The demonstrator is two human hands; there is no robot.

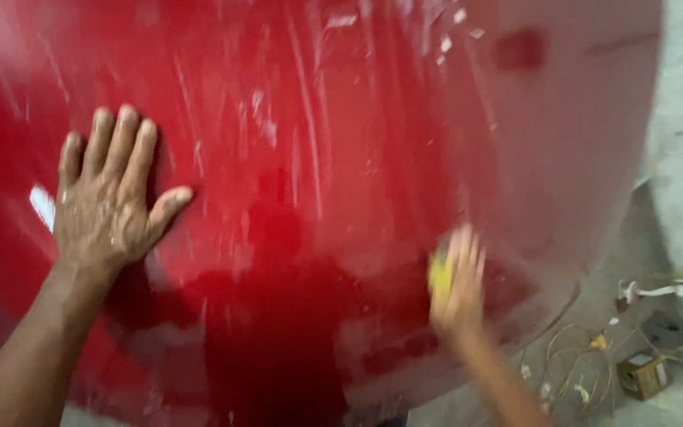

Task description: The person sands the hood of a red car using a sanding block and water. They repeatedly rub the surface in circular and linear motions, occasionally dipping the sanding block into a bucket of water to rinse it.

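Observation:
A large glossy red painted panel (pixel 318 158), wet with pale streaks, fills most of the view. My left hand (pixel 108 198) lies flat on it at the left, fingers spread, holding nothing. My right hand (pixel 458 281), blurred by motion, presses a small yellow sponge-like pad (pixel 439 275) against the panel's lower right part.
Grey concrete floor (pixel 673 198) shows past the panel's right edge. On it lie a small cardboard box (pixel 643 374), a tangle of thin wires (pixel 571 364) and scraps of tape or paper.

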